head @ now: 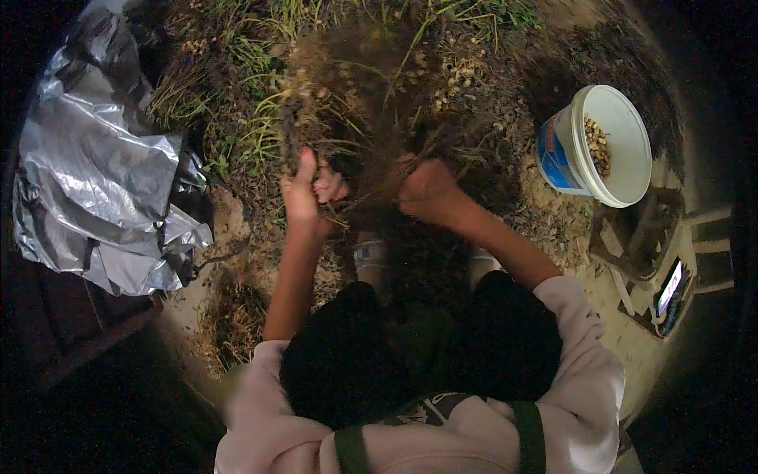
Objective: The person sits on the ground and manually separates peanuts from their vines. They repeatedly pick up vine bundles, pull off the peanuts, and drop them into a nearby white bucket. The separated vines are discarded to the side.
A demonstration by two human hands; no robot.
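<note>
Dried, pulled-up plants with roots, apparently peanut plants [308,89], lie heaped before me. My left hand [311,183] is at the near edge of the heap, its thumb raised and fingers curled; blur hides whether anything is pinched in it. To its right, my right hand [429,186] is closed on a bunch of dark, thin stems [385,172], which is blurred. Pale pods [459,74] show among the stems and soil beyond the hands. A white plastic bucket [633,142] with a blue label stands tilted at the right, with pods [597,148] inside.
Crumpled silver plastic sheeting [106,166] lies at the left. Below the bucket, a low stool or frame [628,237] stands beside a lit screen device [670,288]. Dry plant litter [234,320] lies near my left elbow. My knees and feet are below the hands.
</note>
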